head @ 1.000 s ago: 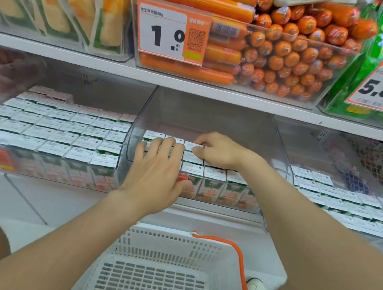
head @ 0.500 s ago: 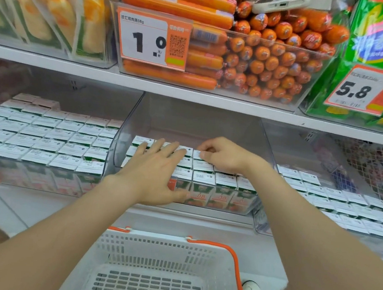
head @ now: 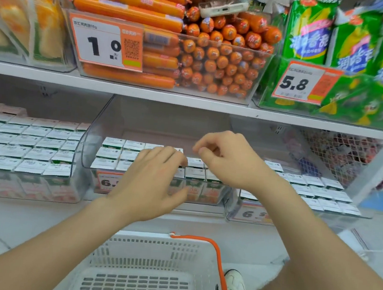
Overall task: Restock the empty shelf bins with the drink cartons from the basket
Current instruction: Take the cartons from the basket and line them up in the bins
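white shelf board (head: 190, 102), pale tiled floor (head: 363, 236), bright even light

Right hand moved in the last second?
Yes. The right hand lifted off the cartons and shifted right within the middle bin.
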`<state>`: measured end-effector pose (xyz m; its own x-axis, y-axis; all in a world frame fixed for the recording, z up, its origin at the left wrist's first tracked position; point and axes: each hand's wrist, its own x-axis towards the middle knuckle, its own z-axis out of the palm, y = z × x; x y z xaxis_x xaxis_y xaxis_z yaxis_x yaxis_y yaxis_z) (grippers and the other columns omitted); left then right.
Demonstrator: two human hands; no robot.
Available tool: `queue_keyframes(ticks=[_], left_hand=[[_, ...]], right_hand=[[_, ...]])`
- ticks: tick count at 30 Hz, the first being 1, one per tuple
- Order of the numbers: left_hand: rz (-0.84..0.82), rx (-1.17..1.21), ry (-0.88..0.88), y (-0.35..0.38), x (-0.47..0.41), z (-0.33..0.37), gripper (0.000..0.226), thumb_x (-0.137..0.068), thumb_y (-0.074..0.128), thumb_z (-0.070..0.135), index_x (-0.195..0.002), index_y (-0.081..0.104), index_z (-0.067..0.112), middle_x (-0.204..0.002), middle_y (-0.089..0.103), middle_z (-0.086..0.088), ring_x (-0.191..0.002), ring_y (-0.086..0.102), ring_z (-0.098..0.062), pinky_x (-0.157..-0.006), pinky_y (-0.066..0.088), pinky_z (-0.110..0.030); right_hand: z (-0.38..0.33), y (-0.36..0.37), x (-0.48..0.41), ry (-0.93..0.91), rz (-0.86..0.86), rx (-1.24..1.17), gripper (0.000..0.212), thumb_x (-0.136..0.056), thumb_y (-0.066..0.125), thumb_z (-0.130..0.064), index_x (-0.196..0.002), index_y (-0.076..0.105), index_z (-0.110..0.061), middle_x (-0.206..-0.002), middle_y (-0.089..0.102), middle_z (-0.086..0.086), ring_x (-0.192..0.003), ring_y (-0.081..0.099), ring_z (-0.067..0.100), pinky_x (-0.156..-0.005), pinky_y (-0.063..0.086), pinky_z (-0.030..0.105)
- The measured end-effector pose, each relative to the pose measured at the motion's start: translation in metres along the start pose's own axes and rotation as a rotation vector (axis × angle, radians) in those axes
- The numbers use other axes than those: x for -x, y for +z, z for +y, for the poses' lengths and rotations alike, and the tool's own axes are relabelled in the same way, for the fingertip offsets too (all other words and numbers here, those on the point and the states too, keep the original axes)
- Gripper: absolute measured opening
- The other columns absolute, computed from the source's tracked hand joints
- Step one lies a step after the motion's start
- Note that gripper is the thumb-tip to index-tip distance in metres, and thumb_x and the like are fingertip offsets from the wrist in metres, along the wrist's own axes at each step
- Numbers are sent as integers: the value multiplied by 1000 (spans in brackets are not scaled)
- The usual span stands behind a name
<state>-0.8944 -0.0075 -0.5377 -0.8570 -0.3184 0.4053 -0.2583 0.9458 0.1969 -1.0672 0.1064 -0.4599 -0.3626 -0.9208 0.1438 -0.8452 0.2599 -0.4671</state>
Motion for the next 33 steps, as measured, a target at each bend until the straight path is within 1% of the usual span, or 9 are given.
queue_keyframes(ticks=[3,5,10,13,17,21,24,29,33], left_hand=[[82,9,106,5,-7,37,33,-92,62,50,-114,59,25,-112,56,8,-106,54,-22,-90,42,-40],[116,28,171,10,-15,66,29,-92,65,45,-110,61,22,-112,58,4,-106,55,-25,-89,43,-41],[117,-126,323,42,-40,127,25,-94,63,41,-108,68,21,-109,66,3,-113,59,-26,-109,39,-47],[76,-254,277,60,-51,142,27,-91,72,47,-98,71,21,-92,69,1,-96,64,-28,-105,42,-53],[37,-288,170,77,-55,153,33,-77,90,36,-89,65,20,-81,64,2,-78,63,-28,-86,41,-46],[61,-343,134,85,-52,156,40,-68,91,12,-92,58,16,-78,57,-1,-74,53,-30,-70,33,-41],[53,-411,125,88,-53,156,48,-66,91,8,-98,56,17,-80,56,-3,-75,50,-30,-70,20,-39],[90,-491,110,80,-68,150,51,-67,86,2,-101,52,17,-82,51,-4,-76,45,-31,-69,15,-38],[64,-521,104,80,-85,142,48,-68,87,6,-100,54,18,-83,53,-4,-79,49,-31,-70,15,-38]], right_hand=[[22,-27,37,93,62,-24,25,-90,56,-13,-89,75,-28,-70,69,-7,-68,61,5,-62,46,21],[48,-39,55,144,113,31,27,-86,54,-9,-86,74,-27,-66,68,-6,-67,61,8,-64,48,25],[126,-59,103,199,-28,299,28,-71,68,-20,-94,63,-35,-89,62,-13,-84,58,12,-75,56,40],[166,-65,132,246,-110,520,32,-73,80,-34,-98,59,-34,-100,56,-11,-95,56,16,-80,54,40],[197,-53,151,189,72,454,27,-79,86,-33,-93,64,-25,-92,56,-12,-95,58,20,-74,53,41],[204,-42,150,117,194,497,26,-81,86,-28,-84,61,-24,-84,58,-9,-87,59,25,-58,42,34],[205,-42,147,102,194,551,31,-82,83,-21,-83,52,-25,-82,58,-8,-84,58,26,-55,38,34],[199,-52,135,130,276,535,21,-84,77,-16,-86,57,-23,-87,60,-6,-86,58,25,-55,33,33],[205,-52,116,141,257,540,28,-81,78,-8,-85,56,-24,-86,59,-8,-85,55,23,-52,25,32]])
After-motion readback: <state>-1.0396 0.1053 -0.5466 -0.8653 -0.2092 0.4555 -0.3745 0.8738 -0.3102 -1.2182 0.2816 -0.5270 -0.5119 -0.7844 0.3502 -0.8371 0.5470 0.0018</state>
